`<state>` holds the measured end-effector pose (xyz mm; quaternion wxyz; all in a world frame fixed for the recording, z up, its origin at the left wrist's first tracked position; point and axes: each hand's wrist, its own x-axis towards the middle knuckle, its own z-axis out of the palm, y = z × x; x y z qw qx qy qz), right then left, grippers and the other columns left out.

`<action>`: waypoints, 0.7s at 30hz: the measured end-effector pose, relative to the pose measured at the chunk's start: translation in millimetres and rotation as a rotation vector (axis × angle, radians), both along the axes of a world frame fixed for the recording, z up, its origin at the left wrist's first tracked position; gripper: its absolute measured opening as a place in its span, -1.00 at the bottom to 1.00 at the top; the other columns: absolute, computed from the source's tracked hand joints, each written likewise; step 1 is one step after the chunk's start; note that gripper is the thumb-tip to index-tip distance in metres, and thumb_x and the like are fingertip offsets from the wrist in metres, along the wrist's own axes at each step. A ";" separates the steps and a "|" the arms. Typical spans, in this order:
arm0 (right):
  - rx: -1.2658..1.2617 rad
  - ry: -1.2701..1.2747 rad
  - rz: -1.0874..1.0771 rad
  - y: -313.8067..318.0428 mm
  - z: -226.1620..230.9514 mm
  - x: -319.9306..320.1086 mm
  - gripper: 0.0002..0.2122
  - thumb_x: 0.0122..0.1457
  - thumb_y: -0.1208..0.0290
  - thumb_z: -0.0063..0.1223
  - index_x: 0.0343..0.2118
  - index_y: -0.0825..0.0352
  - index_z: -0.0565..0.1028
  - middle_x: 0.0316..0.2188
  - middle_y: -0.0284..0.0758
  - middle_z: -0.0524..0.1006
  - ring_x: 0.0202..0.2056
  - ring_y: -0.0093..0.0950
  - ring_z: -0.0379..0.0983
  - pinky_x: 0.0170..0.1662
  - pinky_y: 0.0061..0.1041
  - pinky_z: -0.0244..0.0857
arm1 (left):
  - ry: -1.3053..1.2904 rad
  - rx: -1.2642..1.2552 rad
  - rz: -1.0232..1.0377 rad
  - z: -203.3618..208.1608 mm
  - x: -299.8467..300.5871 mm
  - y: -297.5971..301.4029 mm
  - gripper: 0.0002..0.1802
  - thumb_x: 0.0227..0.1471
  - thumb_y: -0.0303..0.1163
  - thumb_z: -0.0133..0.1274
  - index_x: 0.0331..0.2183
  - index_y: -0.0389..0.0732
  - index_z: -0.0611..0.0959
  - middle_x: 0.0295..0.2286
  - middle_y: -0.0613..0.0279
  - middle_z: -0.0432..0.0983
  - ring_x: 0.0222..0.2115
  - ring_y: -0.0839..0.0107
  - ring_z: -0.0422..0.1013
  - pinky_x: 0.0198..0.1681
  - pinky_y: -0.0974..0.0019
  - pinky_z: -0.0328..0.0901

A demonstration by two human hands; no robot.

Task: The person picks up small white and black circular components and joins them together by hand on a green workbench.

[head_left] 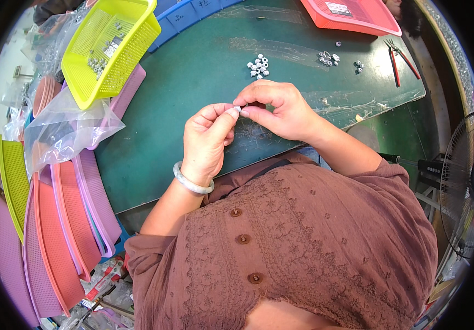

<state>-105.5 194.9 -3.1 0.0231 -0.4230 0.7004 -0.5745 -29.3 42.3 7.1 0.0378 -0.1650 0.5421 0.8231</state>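
Over the near part of the green table my two hands meet at the fingertips. My left hand (207,132), with a pale bangle (193,186) at its wrist, pinches a small grey metal piece (238,109) between thumb and forefinger. From the other side, my right hand (278,107) closes its thumb and forefinger on the same piece. Fingertips cover most of it, so its exact shape is hidden. Just beyond my hands lies a pile of small silver nut-like pieces (258,67). Farther right are a group of metal rings and pieces (328,58) and a smaller cluster (359,67).
Red-handled pliers (395,61) lie near the table's (154,132) right end. A coral basket (352,16) and a blue tray (196,16) stand at the back. At left, a lime basket (80,71) holds small parts, above stacked baskets (55,236). A fan (459,181) stands right.
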 end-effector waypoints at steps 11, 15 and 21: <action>-0.079 -0.635 0.126 3.2 0.6 2.0 -0.85 0.04 0.48 0.01 -0.34 0.44 0.45 -0.49 -0.42 0.47 -0.47 -0.67 0.35 -0.42 -0.69 0.27 | 0.337 -0.369 0.012 -11.5 0.0 -0.1 -0.89 -0.09 -0.60 0.03 -0.39 -0.32 0.55 -0.52 0.34 0.41 -0.55 0.68 0.28 -0.51 0.64 0.16; -0.025 -0.754 0.143 4.9 4.4 0.3 -0.84 0.06 0.43 0.01 -0.35 0.41 0.48 -0.50 -0.43 0.49 -0.50 -0.70 0.35 -0.45 -0.72 0.24 | 0.440 -0.460 0.036 -14.6 -0.8 0.5 -0.89 -0.14 -0.62 0.06 -0.43 -0.32 0.58 -0.53 0.39 0.36 -0.56 0.70 0.24 -0.50 0.65 0.16; -0.030 -0.791 0.149 5.4 6.4 1.2 -0.84 0.05 0.42 0.03 -0.36 0.40 0.49 -0.51 -0.43 0.49 -0.51 -0.70 0.35 -0.46 -0.74 0.23 | 0.502 -0.542 0.066 -13.2 -1.1 2.6 -0.86 -0.15 -0.64 0.06 -0.41 -0.32 0.58 -0.55 0.36 0.35 -0.57 0.68 0.23 -0.51 0.63 0.17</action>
